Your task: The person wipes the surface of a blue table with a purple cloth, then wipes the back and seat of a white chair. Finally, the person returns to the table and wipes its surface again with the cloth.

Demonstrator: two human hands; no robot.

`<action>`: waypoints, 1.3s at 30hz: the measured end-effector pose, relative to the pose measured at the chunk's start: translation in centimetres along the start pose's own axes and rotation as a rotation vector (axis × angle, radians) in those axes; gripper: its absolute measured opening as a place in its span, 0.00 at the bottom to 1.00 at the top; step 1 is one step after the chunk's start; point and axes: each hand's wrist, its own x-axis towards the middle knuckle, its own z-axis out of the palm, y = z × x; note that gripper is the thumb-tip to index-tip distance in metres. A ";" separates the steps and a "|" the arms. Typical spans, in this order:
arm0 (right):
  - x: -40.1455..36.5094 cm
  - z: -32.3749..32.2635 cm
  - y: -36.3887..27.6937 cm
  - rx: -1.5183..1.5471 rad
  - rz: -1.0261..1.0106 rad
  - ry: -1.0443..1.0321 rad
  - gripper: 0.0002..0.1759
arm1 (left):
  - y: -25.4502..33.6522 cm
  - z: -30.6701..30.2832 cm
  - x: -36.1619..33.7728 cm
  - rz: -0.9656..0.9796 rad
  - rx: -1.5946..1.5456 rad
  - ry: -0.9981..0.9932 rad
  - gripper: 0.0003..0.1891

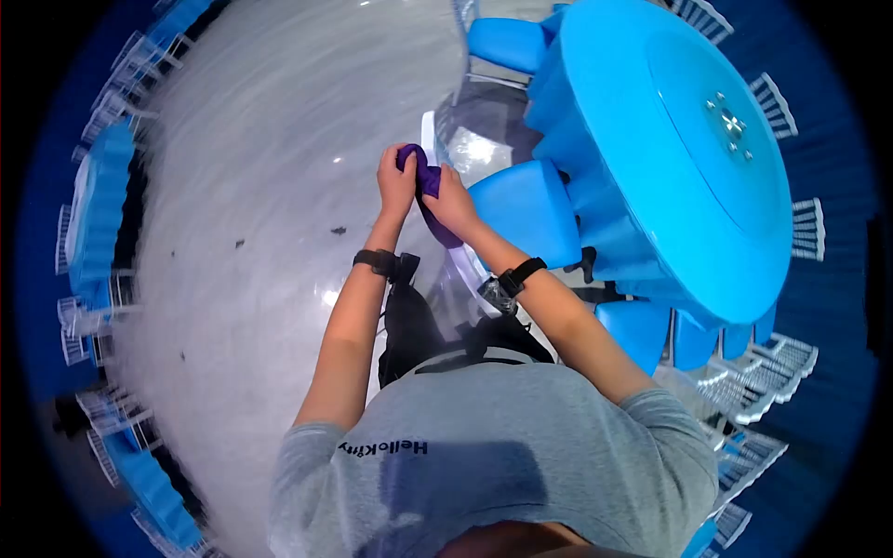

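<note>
Both of my hands are held out in front of me, gripping a purple cloth point(428, 181) between them. My left hand point(397, 177) closes on its upper end, and my right hand point(453, 200) holds the part that hangs down toward my wrist. Each wrist wears a black band. The cloth is bunched, so its full shape is hidden. Below my hands is the grey floor point(270, 186), next to a blue seat point(526, 209).
A round blue table point(688, 139) with attached blue seats stands at the right. More blue tables and white chair frames point(93, 214) line the left edge. Small dark specks lie on the floor. A black strap or bag point(409, 325) hangs at my front.
</note>
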 end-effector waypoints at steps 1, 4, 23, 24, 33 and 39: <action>0.5 0.5 0.7 -0.005 0.022 0.037 0.42 | -0.2 0.3 1.2 -0.035 -0.107 -0.049 0.10; 0.4 1.6 1.5 -0.100 -0.160 0.372 0.41 | 0.1 1.1 2.5 0.141 -0.059 -0.148 0.16; -14.2 1.6 -2.3 -0.628 0.517 0.473 0.23 | 0.5 -0.2 -3.2 1.335 -0.107 -1.139 0.21; -13.5 1.7 -2.2 -0.614 0.480 0.502 0.22 | 0.2 0.2 -2.6 1.358 -0.092 -1.123 0.21; -13.2 2.1 -1.2 -0.630 0.393 0.511 0.20 | -2.6 2.4 5.3 1.465 -0.045 -1.158 0.17; -13.0 1.9 -0.3 -0.725 0.225 0.602 0.24 | -3.0 4.8 6.2 1.578 -0.169 -1.031 0.14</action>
